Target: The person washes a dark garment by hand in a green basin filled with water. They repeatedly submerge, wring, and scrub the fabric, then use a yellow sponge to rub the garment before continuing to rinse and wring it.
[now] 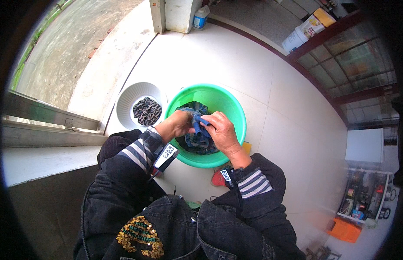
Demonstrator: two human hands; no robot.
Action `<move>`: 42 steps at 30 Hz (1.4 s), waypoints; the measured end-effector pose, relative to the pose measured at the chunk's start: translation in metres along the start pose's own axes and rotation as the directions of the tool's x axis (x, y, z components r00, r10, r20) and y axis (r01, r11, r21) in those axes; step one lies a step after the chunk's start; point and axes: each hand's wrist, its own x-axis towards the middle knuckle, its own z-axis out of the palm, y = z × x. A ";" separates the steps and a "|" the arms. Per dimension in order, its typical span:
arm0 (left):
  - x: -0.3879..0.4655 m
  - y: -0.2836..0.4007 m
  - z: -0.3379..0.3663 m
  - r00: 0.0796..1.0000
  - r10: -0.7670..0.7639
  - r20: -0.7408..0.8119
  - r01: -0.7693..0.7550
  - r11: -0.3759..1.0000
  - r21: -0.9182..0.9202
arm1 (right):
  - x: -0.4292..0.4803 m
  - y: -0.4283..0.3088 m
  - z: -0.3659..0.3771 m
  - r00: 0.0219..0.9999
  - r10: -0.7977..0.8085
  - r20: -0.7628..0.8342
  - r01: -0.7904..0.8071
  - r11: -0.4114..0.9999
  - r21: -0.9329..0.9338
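A green plastic basin [236, 107] stands on the floor before me, with wet-looking dark and blue patterned cloth [198, 143] inside. Over it, my left hand [178, 124] grips a bunched part of a blue garment [195, 117]. Close by on the right, my right hand [220, 129] pinches the garment's blue edge between thumb and fingers. Left of the green basin, a white ribbed basin [125, 103] holds a black and beige patterned cloth [147, 111].
A yellow object [247, 148] shows behind the green basin's right rim. A blue-labelled jug [200, 18] stands by the door post [158, 16]. At right are a white shelf cart [364, 195] and an orange item [345, 230]. A metal door track [51, 126] lies at left.
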 end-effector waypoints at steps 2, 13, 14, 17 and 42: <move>0.002 0.001 -0.005 1.000 -0.014 -0.016 0.015 0.999 0.032 | -0.002 0.002 -0.003 0.996 0.046 0.075 -0.046 0.999 -0.002; -0.023 0.032 0.037 0.998 0.065 -0.028 -0.067 0.994 -0.089 | 0.008 0.001 -0.020 0.973 0.148 -0.176 -0.155 0.988 -0.027; -0.030 0.037 0.042 0.997 0.075 0.002 -0.075 0.996 -0.038 | 0.010 0.000 -0.029 0.947 0.206 -0.248 -0.202 0.979 0.042; -0.047 0.049 0.042 0.971 0.235 0.041 -0.238 0.941 0.241 | 0.014 -0.016 -0.070 0.914 0.260 -0.313 -0.211 0.960 0.183; -0.075 0.022 0.066 0.901 0.174 0.397 -0.425 0.534 0.731 | 0.041 -0.137 -0.251 0.639 0.213 -0.739 0.382 0.746 0.545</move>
